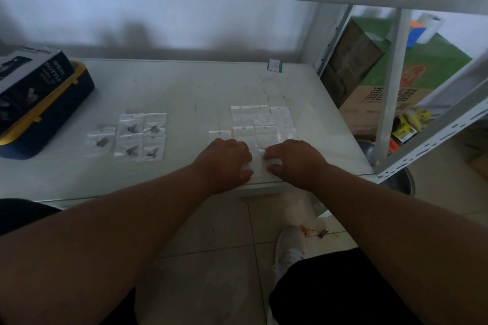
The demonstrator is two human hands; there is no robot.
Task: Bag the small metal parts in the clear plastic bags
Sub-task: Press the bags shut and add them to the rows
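Near the table's front edge, my left hand (227, 161) and my right hand (296, 160) both pinch one small clear plastic bag (257, 166) between them, fingers curled on its two sides. What the bag contains is hidden. Just beyond the hands lie several empty clear bags (260, 124) in a loose cluster. To the left, several filled bags (141, 137), each with a small dark metal part inside, lie in rows on the white table (184, 87).
A dark blue and yellow case (52, 103) with a black box (29, 71) on top sits at the table's left. A white metal shelf frame (390, 92) stands at the right, with cardboard boxes (396, 87) behind it and a metal basin (401, 182) below.
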